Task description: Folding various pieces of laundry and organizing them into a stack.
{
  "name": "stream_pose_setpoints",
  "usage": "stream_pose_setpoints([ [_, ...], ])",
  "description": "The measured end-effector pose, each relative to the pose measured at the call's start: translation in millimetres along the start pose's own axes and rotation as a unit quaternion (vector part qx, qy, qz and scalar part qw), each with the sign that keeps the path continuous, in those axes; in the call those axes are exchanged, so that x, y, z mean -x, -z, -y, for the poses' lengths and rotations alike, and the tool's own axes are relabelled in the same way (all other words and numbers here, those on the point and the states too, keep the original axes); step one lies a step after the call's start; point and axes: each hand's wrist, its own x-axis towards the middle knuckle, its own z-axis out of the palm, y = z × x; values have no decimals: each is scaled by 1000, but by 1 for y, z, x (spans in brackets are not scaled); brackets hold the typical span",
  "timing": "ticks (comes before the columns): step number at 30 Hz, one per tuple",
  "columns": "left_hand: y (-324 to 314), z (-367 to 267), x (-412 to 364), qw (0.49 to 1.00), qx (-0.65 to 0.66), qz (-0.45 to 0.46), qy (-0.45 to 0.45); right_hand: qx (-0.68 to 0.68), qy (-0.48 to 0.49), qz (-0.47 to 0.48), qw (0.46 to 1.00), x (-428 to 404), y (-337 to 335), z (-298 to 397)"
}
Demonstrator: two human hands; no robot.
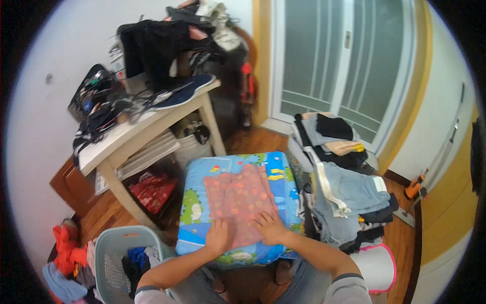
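A pink garment with orange dots [243,190] lies spread fairly flat on a blue cartoon-print padded surface [195,178], which stands in front of my knees. My right hand [270,228] rests palm down on the cloth's lower right side, fingers spread. At the lower left edge of the cloth is my left hand [219,236], its fingers close together and pointing away from me. Whether those fingers pinch the fabric is hidden under the hand.
Stacked folded clothes, with light-blue denim [353,186] among them, stand at right beside a white pink-rimmed container [377,268]. A grey laundry basket [108,262] holds clothes at lower left, near a clothes heap [64,281]. A cluttered white table [152,117] stands behind.
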Motion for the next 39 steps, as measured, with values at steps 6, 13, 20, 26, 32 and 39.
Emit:
stream_pose_setpoints([
  [6, -10, -3, 26, 930, -183, -39, -316, 42, -40, -107, 993, -13, -34, -1],
  [13, 67, 21, -21, 989, -61, 24, -133, -172, -124, -257, 943, -15, 42, -42],
  [20, 250, -43, -78, 925, 224, -265, -153, -331, -82, -385, 858, 9, 211, -56],
  [26, 304, -115, -75, 869, 348, -259, -238, -404, -103, -456, 787, 79, 275, -51],
  [32, 312, -181, -50, 839, 403, -230, -284, -615, -93, -430, 654, 174, 295, -30],
  [39, 312, -236, -106, 824, 403, -217, -334, -535, -104, -423, 724, 198, 304, -27],
])
